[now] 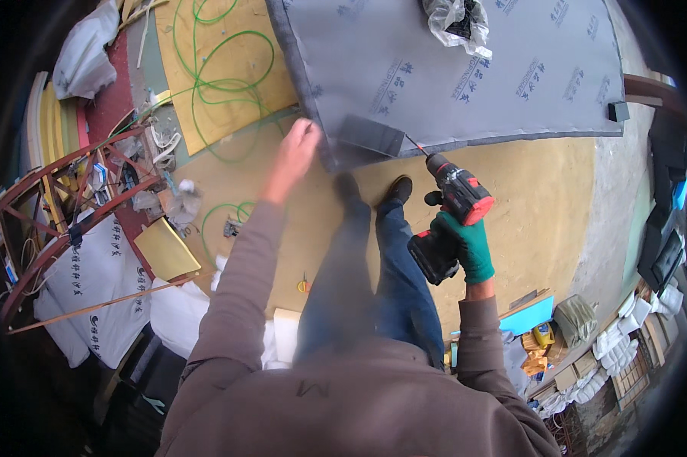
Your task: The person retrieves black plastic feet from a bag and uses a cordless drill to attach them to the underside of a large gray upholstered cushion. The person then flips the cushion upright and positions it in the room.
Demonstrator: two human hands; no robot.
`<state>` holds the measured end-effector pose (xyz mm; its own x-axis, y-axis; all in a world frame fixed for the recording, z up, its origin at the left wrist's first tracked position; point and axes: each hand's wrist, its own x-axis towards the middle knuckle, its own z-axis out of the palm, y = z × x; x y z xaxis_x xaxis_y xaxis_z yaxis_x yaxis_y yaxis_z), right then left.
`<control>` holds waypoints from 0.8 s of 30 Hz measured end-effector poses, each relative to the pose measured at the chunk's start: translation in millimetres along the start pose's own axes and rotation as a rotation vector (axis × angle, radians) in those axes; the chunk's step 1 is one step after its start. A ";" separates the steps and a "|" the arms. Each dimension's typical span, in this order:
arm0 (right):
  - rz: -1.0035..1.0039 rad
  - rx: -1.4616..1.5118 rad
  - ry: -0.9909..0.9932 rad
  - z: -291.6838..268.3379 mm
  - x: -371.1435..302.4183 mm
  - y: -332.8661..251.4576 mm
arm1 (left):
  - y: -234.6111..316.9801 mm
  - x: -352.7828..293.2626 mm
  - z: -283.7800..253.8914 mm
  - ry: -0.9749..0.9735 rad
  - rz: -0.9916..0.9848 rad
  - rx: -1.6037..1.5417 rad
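My right hand [465, 247], in a green glove, grips a black-and-red cordless drill [459, 189]. The drill's long bit points up and left, its tip close to a black block-shaped furniture leg [370, 135]. That leg stands at the near left corner of a large piece covered in printed grey cloth [442, 91]. Bare and slightly blurred, my left hand [298, 152] is raised just left of this corner. Its fingertips are pinched together; whatever they hold, if anything, is too small to make out.
A second black leg [618, 112] sits at the right corner. An open plastic bag [459, 23] with dark contents lies on the cloth. Green hose [237, 84] loops over boards at the left, near a reddish metal frame [77, 221]. Scraps and packages [541, 335] crowd the lower right.
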<state>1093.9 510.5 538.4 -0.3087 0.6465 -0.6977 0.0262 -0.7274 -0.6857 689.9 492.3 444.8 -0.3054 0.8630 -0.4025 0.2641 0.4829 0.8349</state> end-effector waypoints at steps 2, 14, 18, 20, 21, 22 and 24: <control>0.012 -0.092 0.038 3.8 8.2 4.5 | 11.2 21.3 26.1 -0.016 0.025 0.241; 0.011 -0.062 0.118 -16.1 -18.5 38.7 | -42.2 -19.0 56.0 -0.216 -0.016 -0.240; 0.019 -0.083 0.125 -19.6 -26.7 40.8 | -47.5 -35.3 81.4 0.037 0.052 -0.194; 0.026 -0.116 0.116 -19.3 -29.2 38.6 | -48.8 -39.3 90.6 0.121 0.071 -0.109; 0.028 -0.144 0.114 -18.5 -28.8 36.6 | -49.9 -39.3 93.3 0.159 0.103 -0.043; 0.032 -0.172 0.113 -17.4 -28.1 34.1 | -51.4 -39.0 94.7 0.196 0.138 0.021; 0.003 -0.289 0.086 -13.8 -25.8 28.7 | -56.1 -37.3 93.6 0.174 0.103 -0.088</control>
<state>1115.8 476.1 533.9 -0.2269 0.6707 -0.7061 0.3007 -0.6414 -0.7058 772.1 446.9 377.9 -0.4362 0.8648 -0.2487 0.2237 0.3719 0.9009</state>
